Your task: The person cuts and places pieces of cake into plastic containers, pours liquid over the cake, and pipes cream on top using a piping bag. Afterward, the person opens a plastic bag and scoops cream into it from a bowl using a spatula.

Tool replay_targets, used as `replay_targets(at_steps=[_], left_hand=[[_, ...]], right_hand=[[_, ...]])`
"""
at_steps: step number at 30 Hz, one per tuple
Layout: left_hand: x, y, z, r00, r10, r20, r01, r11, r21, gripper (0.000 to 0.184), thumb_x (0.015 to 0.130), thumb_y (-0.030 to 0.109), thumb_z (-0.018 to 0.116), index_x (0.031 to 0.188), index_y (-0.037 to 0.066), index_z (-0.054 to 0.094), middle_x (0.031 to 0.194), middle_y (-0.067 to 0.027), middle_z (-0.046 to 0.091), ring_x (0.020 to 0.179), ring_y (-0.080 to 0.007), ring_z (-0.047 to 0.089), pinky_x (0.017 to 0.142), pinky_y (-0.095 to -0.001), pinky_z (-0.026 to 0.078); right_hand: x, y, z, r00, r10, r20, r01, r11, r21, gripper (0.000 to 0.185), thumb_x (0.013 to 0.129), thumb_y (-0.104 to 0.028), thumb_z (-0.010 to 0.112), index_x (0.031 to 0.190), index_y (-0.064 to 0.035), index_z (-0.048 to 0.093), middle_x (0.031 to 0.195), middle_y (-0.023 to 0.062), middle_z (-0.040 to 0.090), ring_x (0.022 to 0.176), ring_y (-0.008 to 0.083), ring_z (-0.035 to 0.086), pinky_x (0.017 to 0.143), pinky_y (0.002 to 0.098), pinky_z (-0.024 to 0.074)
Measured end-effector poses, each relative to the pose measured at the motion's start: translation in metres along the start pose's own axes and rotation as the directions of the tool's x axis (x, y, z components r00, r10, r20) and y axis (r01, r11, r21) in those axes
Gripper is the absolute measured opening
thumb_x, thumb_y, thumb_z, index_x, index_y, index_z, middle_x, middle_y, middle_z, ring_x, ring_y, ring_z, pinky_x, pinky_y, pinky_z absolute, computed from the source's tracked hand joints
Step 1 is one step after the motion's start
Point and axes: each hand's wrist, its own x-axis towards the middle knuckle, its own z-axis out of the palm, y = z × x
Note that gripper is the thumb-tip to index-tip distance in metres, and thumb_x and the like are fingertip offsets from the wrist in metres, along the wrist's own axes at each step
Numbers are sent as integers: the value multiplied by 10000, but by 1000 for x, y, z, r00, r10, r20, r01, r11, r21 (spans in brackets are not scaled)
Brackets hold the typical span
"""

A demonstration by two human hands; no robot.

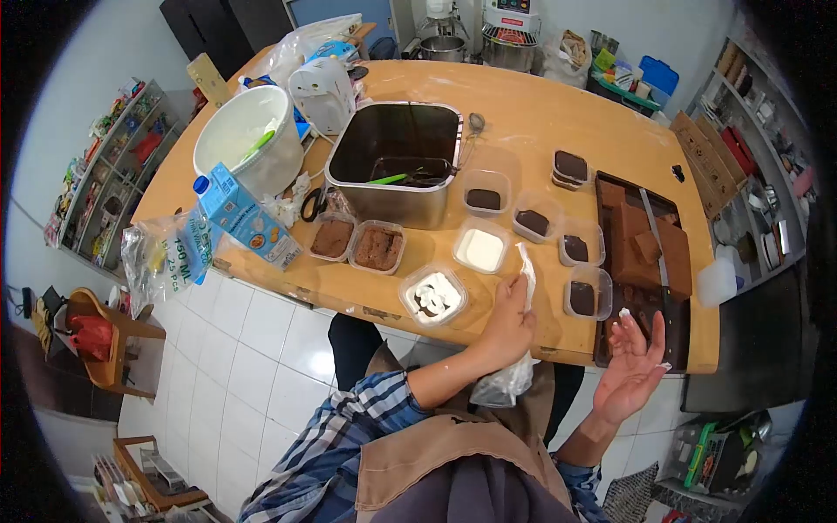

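My left hand is closed around a piping bag of white cream. The bag's narrow end points up past my fist and its clear, crumpled part hangs below. Fingers apart and palm turned up, my right hand holds nothing; white cream is smeared on its fingertips. Left of the bag is a plastic cup topped with squiggled cream. Behind it stands a cup with a smooth white surface. Several clear cups with dark chocolate layers, such as this chocolate cup, stand between my hands and farther back.
A tray with brown cake and a long knife lies at the right. A deep metal pan, a white bowl, a blue carton and two brown-filled cups stand on the left.
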Motion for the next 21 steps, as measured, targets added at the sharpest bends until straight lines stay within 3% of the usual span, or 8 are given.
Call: replay_targets(at_steps=[3,6,9,12,15,18,19,21], left_hand=[[8,-4,9,992,-120,25,123,981,-150,630,788,16,529,1337,-107,243,1345,-291,222,1260,-428,264,1070,-398,235],[16,0,16,990,-140,-25,136,983,-126,661,777,18,546,1338,-127,228,1375,-291,177,1287,-429,221,1082,-397,212],[27,-2,28,982,-81,-169,72,996,-59,699,766,58,595,1323,-156,231,1376,-297,179,1291,-433,212,1089,-405,196],[37,3,32,962,-161,-222,137,983,-119,771,765,128,637,1330,-165,201,1396,-323,144,1317,-442,168,1104,-407,160],[37,4,32,965,-68,-254,45,995,-95,845,767,188,656,1353,-152,150,1408,-349,108,1336,-451,123,1113,-408,130],[17,14,18,991,-43,-130,35,997,-62,869,785,207,647,1362,-148,104,1412,-369,80,1345,-457,100,1115,-402,124],[10,15,14,988,50,-147,-56,998,-34,875,790,225,652,1371,-127,101,1429,-347,74,1349,-441,112,1108,-395,147],[-8,25,-5,996,68,52,-64,996,-65,810,806,232,646,1369,-103,169,1435,-324,117,1349,-415,152,1100,-391,175]], right_hand=[[0,1,1,1000,-10,8,10,1000,13,702,950,-538,251,1396,4,241,1163,207,580,1025,231,553,903,335,381],[0,3,-3,998,-25,63,24,1000,20,699,950,-535,261,1398,1,242,1162,205,581,1034,229,553,910,333,388],[-2,4,-7,1000,19,20,-20,998,59,772,913,-557,359,1382,41,224,1133,231,581,1075,288,536,943,376,384],[-1,3,-8,999,34,-17,-33,999,31,775,907,-557,380,1376,45,246,1136,242,572,1088,302,534,955,383,385],[0,6,-16,999,47,23,-47,999,14,765,910,-568,364,1372,34,268,1184,233,541,1154,301,493,980,388,365],[-1,6,-17,999,45,24,-44,999,-31,767,910,-575,360,1371,32,271,1198,226,531,1155,290,489,983,391,362],[-1,7,-17,999,44,27,-43,998,-37,769,909,-576,359,1371,32,271,1200,224,530,1151,286,491,984,392,361],[-2,6,-14,999,45,15,-44,997,-61,774,907,-583,356,1373,30,270,1201,222,530,1134,277,500,987,397,356]])
